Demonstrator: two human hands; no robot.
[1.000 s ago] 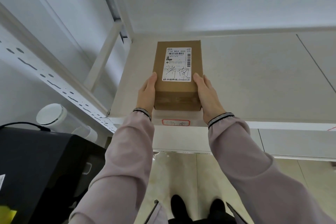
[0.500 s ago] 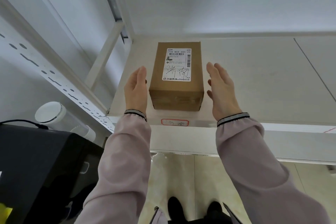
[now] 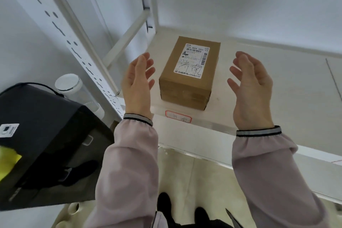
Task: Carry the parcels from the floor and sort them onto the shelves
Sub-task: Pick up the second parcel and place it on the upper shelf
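Observation:
A brown cardboard parcel (image 3: pixel 187 83) with a white shipping label and handwritten characters rests near the front left edge of a white shelf (image 3: pixel 277 87). My left hand (image 3: pixel 137 83) hovers to the parcel's left, palm facing it, fingers spread, not touching. My right hand (image 3: pixel 252 87) is held farther off on the parcel's right, fingers loosely curled, holding nothing. A red-bordered tag (image 3: pixel 178 119) is stuck on the shelf's front lip just below the parcel.
A perforated white upright (image 3: pixel 77 55) and a diagonal brace (image 3: pixel 127 39) frame the shelf's left side. A black box (image 3: pixel 42 140) and a clear cylinder with a white cap (image 3: pixel 74 89) stand to the left. A lower shelf (image 3: pixel 305 177) and tiled floor (image 3: pixel 203 181) lie below.
Both hands let go of the parcel, which stays on the shelf, and drew apart and back from it. The camera view has tilted and shifted right.

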